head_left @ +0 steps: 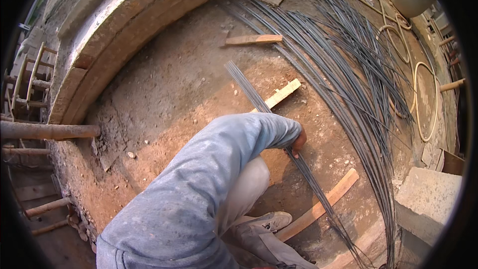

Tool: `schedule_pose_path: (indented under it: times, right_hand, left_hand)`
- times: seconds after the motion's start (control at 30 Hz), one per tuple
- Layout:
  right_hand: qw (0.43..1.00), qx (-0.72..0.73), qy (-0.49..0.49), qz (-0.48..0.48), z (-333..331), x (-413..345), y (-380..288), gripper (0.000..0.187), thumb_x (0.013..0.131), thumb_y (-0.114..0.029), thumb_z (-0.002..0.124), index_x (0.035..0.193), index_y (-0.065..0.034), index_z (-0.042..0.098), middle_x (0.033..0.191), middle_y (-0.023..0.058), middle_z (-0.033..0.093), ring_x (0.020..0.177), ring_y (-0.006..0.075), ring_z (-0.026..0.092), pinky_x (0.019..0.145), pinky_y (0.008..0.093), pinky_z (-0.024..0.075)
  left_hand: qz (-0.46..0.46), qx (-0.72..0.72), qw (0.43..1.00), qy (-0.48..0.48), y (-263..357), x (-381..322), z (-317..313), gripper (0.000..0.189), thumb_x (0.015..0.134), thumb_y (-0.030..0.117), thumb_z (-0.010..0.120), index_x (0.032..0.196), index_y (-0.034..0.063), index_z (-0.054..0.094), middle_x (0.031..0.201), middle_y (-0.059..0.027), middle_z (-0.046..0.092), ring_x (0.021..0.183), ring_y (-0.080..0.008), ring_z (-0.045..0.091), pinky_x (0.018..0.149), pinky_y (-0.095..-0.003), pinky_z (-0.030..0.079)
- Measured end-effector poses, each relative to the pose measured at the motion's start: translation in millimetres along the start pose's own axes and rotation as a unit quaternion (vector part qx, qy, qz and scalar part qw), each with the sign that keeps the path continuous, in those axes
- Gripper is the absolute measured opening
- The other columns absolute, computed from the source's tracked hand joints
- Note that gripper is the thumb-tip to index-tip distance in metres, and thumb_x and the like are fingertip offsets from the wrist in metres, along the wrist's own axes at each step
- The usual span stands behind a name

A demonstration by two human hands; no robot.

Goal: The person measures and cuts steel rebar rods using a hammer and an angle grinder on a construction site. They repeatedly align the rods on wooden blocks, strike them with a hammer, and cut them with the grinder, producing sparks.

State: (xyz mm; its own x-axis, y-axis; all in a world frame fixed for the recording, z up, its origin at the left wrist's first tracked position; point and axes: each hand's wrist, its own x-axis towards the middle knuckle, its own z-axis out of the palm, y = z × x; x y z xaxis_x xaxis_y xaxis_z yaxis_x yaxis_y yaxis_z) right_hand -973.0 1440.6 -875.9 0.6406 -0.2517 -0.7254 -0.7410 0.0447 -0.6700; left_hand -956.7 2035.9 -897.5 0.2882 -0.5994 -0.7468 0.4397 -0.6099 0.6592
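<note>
My left hand, at the end of a grey-blue sleeve, grips a thin bundle of steel reinforcing bars. The bundle runs slantwise from upper left to lower right, close to the ground. My forearm hides part of it. Beneath its upper part lies a pale wooden batten. Lower down, the bars cross a longer wooden strip, near my shoe. My bent knee shows below the sleeve. My right hand is out of view.
A large pile of loose rebar curves down the right side. Another wood piece touches its edge. A yellowish hose lies coiled beyond, above a concrete block. A concrete ledge arcs along the upper left, near a rusty pole.
</note>
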Motion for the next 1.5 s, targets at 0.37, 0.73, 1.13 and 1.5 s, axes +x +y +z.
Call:
schedule_pose_path:
  times: [0.37,0.73,1.13,1.5]
  right_hand:
    - [1.000,-0.007,0.008,0.008,-17,0,1,0.063,0.095,-0.062,0.071,0.133,-0.0118,0.066,0.125,0.0116,0.070,0.115,0.0323,0.066,0.102,0.0511,0.0551]
    - [0.985,0.171,0.028,0.012,-103,-39,46,0.063,0.094,-0.064,0.072,0.132,-0.0142,0.067,0.125,0.0105,0.070,0.115,0.0328,0.066,0.101,0.0516,0.0552]
    - [0.976,0.211,0.018,-0.041,-53,-103,19,0.059,0.100,-0.054,0.070,0.141,-0.0128,0.065,0.129,0.0096,0.072,0.116,0.0294,0.070,0.100,0.0485,0.0579]
    - [0.936,0.323,0.118,0.071,-53,-82,34,0.056,0.090,-0.045,0.087,0.133,-0.0138,0.070,0.126,0.0037,0.074,0.107,0.0232,0.072,0.093,0.0435,0.0563]
  left_hand:
    - [-0.004,0.120,0.988,0.092,5,4,21,0.063,0.085,0.054,0.088,0.122,0.0031,0.079,0.123,-0.0144,0.077,0.112,-0.0248,0.072,0.099,-0.0404,0.055]
    - [-0.061,0.218,0.925,0.305,51,-84,72,0.055,0.095,0.062,0.073,0.117,0.0118,0.080,0.101,-0.0143,0.079,0.098,-0.0344,0.077,0.090,-0.0505,0.059]
    - [0.026,0.375,0.748,0.547,168,-167,-124,0.058,0.105,0.053,0.066,0.086,-0.0014,0.069,0.073,-0.0165,0.064,0.063,-0.0294,0.057,0.066,-0.0464,0.048]
    - [0.240,0.320,0.805,0.438,329,42,-70,0.075,0.105,0.065,0.056,0.145,0.0016,0.061,0.143,-0.0269,0.061,0.128,-0.0435,0.065,0.108,-0.0517,0.056]
